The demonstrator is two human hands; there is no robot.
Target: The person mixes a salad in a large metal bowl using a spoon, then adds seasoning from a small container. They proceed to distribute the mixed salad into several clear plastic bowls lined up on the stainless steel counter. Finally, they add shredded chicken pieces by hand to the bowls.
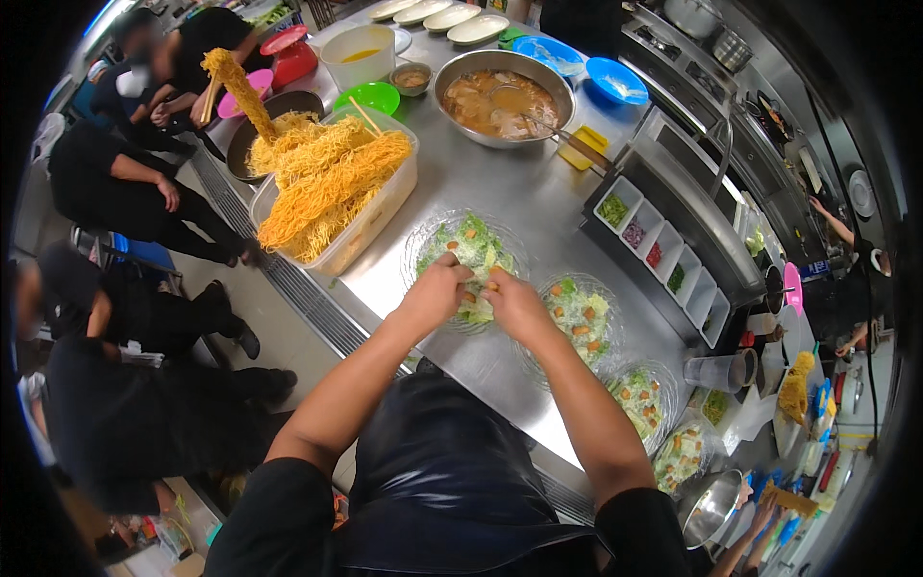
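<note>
My left hand (437, 290) and my right hand (519, 306) are over a see-through glass plate (416, 245) of salad, fingertips close together. Shredded green lettuce (469, 231) with croutons and pale gratings covers that plate. Between the closed fingertips of my right hand is a small brown crouton (494, 282). The left fingers are pinched together too, and what they hold is hidden. Beside my right forearm lies a second plate of salad (582, 322) with croutons. Two more salad plates, one nearer (639, 399) and one nearest (681, 457), continue the row toward the lower right.
A plastic tub (385, 197) heaped with fried noodles stands at the left table edge. Behind are a metal bowl of brown soup (505, 96) with a ladle and a green bowl (370, 97). Topping containers (663, 250) line the right. Several people in black (125, 183) are at the left.
</note>
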